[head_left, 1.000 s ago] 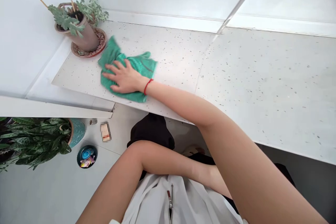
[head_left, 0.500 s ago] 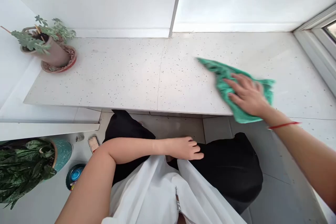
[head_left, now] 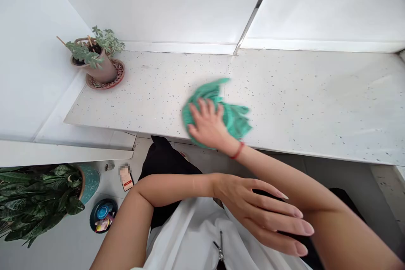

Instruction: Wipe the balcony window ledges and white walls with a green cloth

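My right hand (head_left: pixel 207 125) lies flat on a crumpled green cloth (head_left: pixel 232 114), pressing it onto the speckled white sill (head_left: pixel 316 101) near the sill's front edge, about mid-length. A red string circles that wrist. My left hand (head_left: pixel 262 215) is held in front of my body over the white garment, fingers stretched out and apart, holding nothing.
A small potted succulent (head_left: pixel 95 57) in a saucer stands at the sill's far left corner. Below on the floor are a large leafy plant in a teal pot (head_left: pixel 41 198), a small blue bowl (head_left: pixel 103 215) and a little box. White wall panels rise behind the sill.
My right hand has slid the green cloth from the right part of the sill leftward to its middle. My left hand has lifted off my lap, fingers spread.
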`<action>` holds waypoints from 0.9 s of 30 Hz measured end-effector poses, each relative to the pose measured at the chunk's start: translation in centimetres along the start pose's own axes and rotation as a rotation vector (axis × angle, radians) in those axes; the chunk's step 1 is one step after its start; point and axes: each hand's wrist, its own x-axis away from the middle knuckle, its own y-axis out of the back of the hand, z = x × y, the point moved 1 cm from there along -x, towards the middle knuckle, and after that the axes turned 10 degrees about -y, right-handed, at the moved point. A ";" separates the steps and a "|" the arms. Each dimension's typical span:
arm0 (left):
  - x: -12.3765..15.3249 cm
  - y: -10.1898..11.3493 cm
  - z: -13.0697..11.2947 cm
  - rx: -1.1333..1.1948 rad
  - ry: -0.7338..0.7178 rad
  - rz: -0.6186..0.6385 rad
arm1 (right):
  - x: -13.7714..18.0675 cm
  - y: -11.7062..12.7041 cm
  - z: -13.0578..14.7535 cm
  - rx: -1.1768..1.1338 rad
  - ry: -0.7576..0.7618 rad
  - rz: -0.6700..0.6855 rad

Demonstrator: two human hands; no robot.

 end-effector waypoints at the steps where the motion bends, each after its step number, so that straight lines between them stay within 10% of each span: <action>1: -0.4 0.0 -0.2 0.136 0.066 0.054 | -1.2 -0.4 3.3 -0.041 0.123 0.015; 5: -1.9 -0.9 -0.5 0.414 0.150 0.073 | -4.6 -0.7 10.8 -0.097 0.418 0.066; 8: -2.3 -2.2 -0.1 0.327 0.131 -0.021 | -4.2 0.0 7.1 -0.113 0.411 0.089; 18: 2.0 -8.7 3.0 -0.255 -0.003 -0.113 | 13.1 4.4 -34.9 0.029 -0.824 -0.168; 21: 2.5 -9.5 3.3 -0.291 0.124 -0.084 | 16.2 5.7 -41.7 0.052 -1.168 -0.253; 24: 2.9 -9.8 3.1 -0.297 0.436 0.129 | 15.7 4.8 -39.0 0.111 -1.241 -0.318; 27: 3.8 -10.6 3.0 -0.229 0.767 0.439 | 12.5 2.4 -28.2 0.135 -1.012 -0.350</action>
